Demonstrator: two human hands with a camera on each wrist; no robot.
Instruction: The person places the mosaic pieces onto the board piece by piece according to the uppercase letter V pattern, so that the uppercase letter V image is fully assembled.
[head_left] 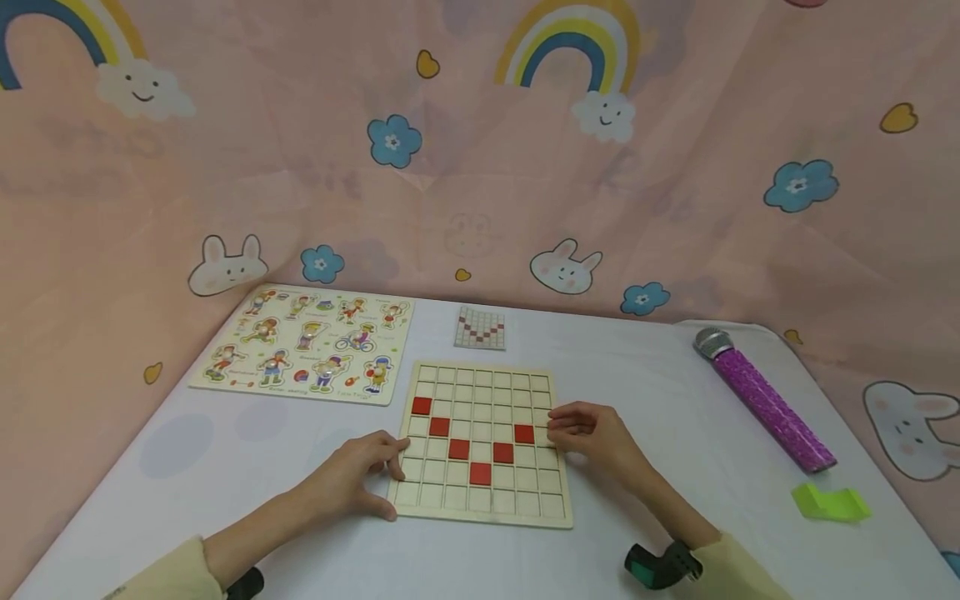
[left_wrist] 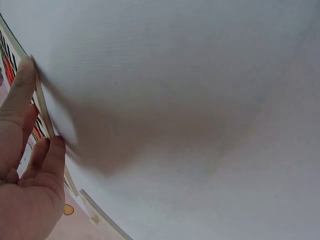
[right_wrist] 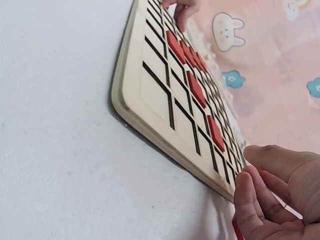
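Note:
A cream wooden grid board lies on the table, with several red square tiles set in its cells in a V shape. My left hand rests against the board's left edge, its thumb and fingertips spread along it. At the right edge is my right hand, thumb and fingers drawn together. In the right wrist view, a thin red edge like a tile's shows beside its fingers; the rest of that piece is hidden. A small pattern card with a similar red V lies behind the board.
A picture puzzle board with cartoon children lies at the back left. On the right are a glittery purple microphone and a bright green curved piece. A pink printed cloth hangs behind the white table.

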